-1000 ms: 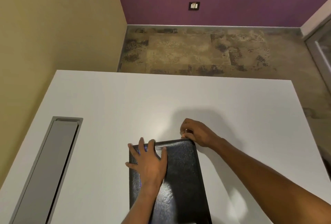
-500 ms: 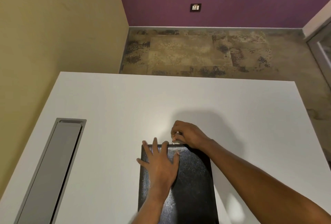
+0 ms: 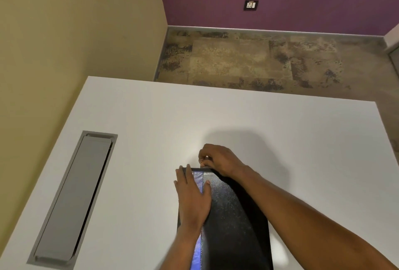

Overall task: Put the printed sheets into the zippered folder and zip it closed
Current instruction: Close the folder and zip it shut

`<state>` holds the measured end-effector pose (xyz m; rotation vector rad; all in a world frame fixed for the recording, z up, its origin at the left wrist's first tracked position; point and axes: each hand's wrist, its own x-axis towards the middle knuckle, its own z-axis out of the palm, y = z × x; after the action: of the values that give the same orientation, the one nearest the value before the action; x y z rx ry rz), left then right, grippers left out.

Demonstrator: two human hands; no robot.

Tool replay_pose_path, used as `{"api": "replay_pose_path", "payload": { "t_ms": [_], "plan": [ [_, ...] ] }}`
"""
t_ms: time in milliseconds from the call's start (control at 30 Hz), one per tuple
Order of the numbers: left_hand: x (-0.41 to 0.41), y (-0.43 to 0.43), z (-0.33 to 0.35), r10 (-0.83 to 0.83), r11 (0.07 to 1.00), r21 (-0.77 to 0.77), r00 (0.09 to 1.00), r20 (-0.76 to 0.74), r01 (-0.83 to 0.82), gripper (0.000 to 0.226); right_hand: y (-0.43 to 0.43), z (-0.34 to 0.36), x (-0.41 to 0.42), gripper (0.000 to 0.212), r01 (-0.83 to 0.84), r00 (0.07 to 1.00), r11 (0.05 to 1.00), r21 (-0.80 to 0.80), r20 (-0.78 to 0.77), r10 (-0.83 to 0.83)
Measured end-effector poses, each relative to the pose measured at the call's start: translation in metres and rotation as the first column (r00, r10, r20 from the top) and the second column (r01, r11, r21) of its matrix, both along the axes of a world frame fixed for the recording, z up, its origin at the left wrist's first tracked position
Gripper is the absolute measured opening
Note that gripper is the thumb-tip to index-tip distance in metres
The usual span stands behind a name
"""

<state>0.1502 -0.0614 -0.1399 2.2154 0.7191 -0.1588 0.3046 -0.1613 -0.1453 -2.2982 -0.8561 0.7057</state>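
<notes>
Our right hand (image 3: 218, 159) is curled at the far edge of the black zippered folder (image 3: 235, 211), thumb and fingers pressed together on something small and pale that we take to be the zipper pull, though it is too small to be sure. A second ago this hand sat at the folder's far right corner; half a second ago it was further left along that edge, and now it is near the middle of it, close to our left fingertips. We judge the slider has rounded the corner and is running along the top side.

Our left hand (image 3: 193, 196) lies flat on the cover with fingers spread, pressing the left part of the folder down. It has kept that brace through all three views.

The folder lies shut on the white table (image 3: 151, 118), near us, its near end cut off by the frame. No printed sheets show anywhere on the table, so we suppose they are already inside. To the left, well apart, is the grey cable hatch (image 3: 73, 196) set into the tabletop.

What is left, as we read it, is drawing the pull along the rest of the top edge; whether it must go down the left side we cannot tell.
</notes>
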Motion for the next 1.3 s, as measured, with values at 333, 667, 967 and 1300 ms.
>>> {"api": "replay_pose_path", "payload": {
  "t_ms": [333, 667, 967, 1300],
  "plan": [
    [-0.001, 0.012, 0.001, -0.078, 0.995, -0.066, 0.996, 0.035, 0.08, 0.073, 0.016, 0.005, -0.016, 0.011, 0.104, 0.993, 0.987, -0.121, 0.077, -0.095],
    [-0.026, 0.021, 0.02, -0.183, 0.982, -0.038, 0.979, 0.093, 0.187, 0.064, -0.036, 0.035, -0.071, 0.036, 0.408, 0.896, 0.905, -0.117, 0.243, -0.372],
    [-0.109, -0.001, 0.039, -0.232, 0.972, 0.032, 0.972, 0.028, 0.231, 0.074, -0.088, 0.068, -0.194, 0.066, 0.614, 0.781, 0.781, -0.113, 0.232, -0.58],
    [-0.195, -0.001, 0.03, -0.198, 0.979, 0.031, 0.975, -0.096, 0.202, 0.072, -0.113, 0.056, -0.306, 0.068, 0.761, 0.645, 0.621, -0.188, 0.117, -0.755]
  ]
}}
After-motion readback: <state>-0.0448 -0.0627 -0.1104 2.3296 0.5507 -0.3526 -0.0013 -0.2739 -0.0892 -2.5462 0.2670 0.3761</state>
